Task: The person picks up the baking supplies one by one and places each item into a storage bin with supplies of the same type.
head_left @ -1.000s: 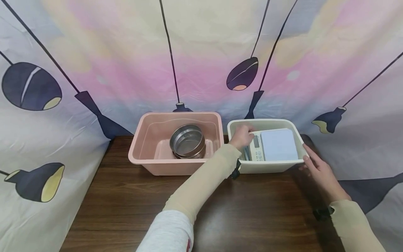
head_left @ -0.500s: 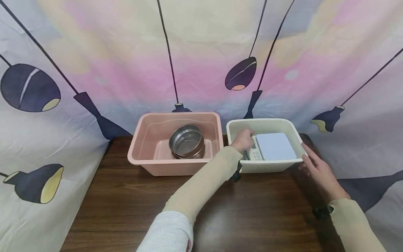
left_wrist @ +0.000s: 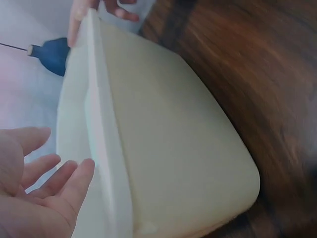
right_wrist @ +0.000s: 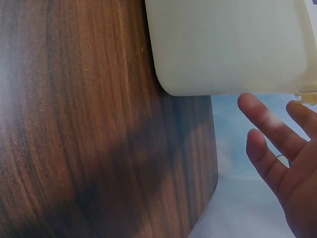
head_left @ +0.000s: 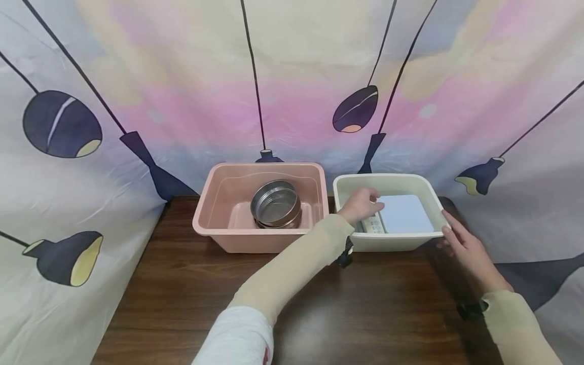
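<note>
My left hand (head_left: 360,204) is inside the white plastic bin (head_left: 382,243), above the left side of a digital scale (head_left: 406,214). Its fingers are spread and loosely bent, and nothing shows between them in the left wrist view. The scale lies in the bin, with a pale, flat top and a cream button panel (head_left: 374,224), partly hidden by the hand. At the bin's right front corner, my right hand (head_left: 467,248) touches the rim with index finger and thumb. The right wrist view shows its other fingers (right_wrist: 270,124) fairly straight beside the bin's wall.
Left of the white bin stands a pink bin (head_left: 223,203) with round metal pans (head_left: 276,204) stacked inside. Both bins sit at the back of a brown wooden table (head_left: 356,309). A patterned curtain (head_left: 292,76) hangs right behind them.
The left hand has shifted from the scale's panel edge to above it, its fingers spreading. The scale, slightly tilted one second ago, now lies lower in the bin. The right hand stays at the rim.
</note>
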`<state>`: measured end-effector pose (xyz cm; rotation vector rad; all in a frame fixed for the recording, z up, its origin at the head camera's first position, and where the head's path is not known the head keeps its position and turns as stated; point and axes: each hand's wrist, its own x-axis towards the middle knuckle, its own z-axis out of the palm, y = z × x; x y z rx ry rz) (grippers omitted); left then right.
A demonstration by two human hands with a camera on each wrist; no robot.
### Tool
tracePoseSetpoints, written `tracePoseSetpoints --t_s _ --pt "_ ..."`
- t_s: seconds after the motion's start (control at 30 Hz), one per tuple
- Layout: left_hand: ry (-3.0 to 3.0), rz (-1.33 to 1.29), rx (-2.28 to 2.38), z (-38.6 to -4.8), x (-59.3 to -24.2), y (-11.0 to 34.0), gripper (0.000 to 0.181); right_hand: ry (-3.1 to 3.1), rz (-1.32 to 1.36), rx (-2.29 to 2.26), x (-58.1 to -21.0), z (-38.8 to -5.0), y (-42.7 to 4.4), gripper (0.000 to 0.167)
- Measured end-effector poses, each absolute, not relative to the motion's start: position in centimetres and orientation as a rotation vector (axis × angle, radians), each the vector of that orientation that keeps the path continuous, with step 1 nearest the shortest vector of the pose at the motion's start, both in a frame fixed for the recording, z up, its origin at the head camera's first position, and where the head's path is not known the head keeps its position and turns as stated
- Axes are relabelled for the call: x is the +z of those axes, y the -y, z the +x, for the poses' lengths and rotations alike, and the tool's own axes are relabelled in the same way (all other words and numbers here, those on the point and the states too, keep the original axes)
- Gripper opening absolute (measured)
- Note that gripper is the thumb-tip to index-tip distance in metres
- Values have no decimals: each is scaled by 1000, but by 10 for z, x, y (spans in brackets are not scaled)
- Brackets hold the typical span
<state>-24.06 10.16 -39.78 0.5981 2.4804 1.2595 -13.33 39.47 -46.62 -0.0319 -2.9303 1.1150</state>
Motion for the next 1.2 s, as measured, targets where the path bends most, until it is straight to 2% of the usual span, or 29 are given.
tracePoseSetpoints --t_s 0.13,0.4,0.6,0.9,1.2 --pt "-2424 618 1367 -237 -396 -96 46 2900 4 1120 -467 -134 -394 60" --pt "-2411 744 1395 -222 -389 -74 44 2782 24 989 -464 -135 -387 55" --pt "-2445 818 1383 -209 -386 -52 43 2663 -59 938 -460 -133 -374 51" --pt "-2461 932 1397 -178 -387 -21 41 2499 -133 917 -460 -116 -351 32" --pt "-2565 1064 1240 -145 -400 16 44 2481 25 897 -468 -91 -323 28"
